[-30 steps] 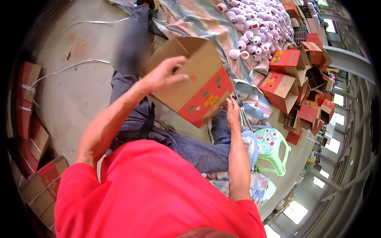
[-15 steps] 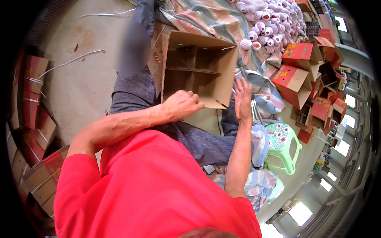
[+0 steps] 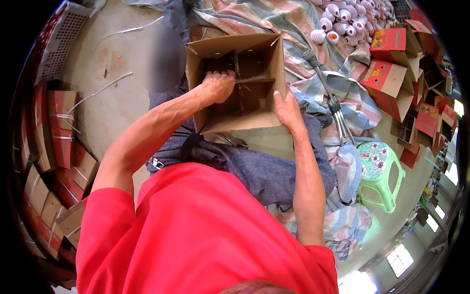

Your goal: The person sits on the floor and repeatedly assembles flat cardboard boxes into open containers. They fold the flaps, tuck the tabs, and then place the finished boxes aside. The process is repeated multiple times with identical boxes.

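An open cardboard box (image 3: 240, 123) stands in front of me, with crossed cardboard dividers (image 3: 255, 81) splitting its inside into compartments. My left hand (image 3: 219, 86) reaches down into the box, its fingers curled closed over the left part of the dividers; the fingertips are hidden. At the right wall of the box, my right hand (image 3: 288, 110) grips the near right side, the thumb up along the wall and the other fingers mostly hidden behind it.
Net-wrapped fruit (image 3: 345, 22) lies on a striped cloth (image 3: 254, 14) at the far right. Red cartons (image 3: 389, 81) pile up at the right, near a green stool (image 3: 379, 174). Strapped flat cartons (image 3: 63, 127) and a white crate (image 3: 61, 41) are at the left.
My left hand has moved from the near rim into the box. My right hand, spread open beside the box before, now holds its right wall. The view has shifted.
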Tool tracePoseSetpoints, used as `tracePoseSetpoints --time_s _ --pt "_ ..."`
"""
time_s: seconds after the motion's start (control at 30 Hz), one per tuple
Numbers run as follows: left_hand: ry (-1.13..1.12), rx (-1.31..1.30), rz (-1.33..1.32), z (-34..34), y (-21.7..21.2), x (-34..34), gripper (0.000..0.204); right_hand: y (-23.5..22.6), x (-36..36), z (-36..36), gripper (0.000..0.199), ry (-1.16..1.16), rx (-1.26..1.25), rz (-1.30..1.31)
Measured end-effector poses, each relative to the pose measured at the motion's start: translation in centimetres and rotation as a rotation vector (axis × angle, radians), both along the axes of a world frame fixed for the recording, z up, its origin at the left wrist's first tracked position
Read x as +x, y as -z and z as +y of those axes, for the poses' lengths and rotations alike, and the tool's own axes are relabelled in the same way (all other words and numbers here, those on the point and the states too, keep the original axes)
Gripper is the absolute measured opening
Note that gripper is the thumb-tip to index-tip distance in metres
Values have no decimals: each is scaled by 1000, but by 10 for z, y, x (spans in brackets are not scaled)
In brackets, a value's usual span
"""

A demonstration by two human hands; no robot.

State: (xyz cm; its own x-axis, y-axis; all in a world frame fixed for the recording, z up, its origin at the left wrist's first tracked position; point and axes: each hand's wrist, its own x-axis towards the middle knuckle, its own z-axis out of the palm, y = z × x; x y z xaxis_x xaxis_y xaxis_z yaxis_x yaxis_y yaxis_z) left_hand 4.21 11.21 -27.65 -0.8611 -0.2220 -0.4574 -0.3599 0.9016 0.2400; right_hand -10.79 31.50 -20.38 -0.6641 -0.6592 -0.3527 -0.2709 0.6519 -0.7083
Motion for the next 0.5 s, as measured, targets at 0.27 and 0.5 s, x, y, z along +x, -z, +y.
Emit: tracePoseSetpoints --time_s 0.27,0.5 --pt "93 49 -98 0 12 2 43 16 2 -6 50 41 -19 -18" --pt "110 -30 -54 1 45 -16 54 23 -4 -8 45 37 47 69"
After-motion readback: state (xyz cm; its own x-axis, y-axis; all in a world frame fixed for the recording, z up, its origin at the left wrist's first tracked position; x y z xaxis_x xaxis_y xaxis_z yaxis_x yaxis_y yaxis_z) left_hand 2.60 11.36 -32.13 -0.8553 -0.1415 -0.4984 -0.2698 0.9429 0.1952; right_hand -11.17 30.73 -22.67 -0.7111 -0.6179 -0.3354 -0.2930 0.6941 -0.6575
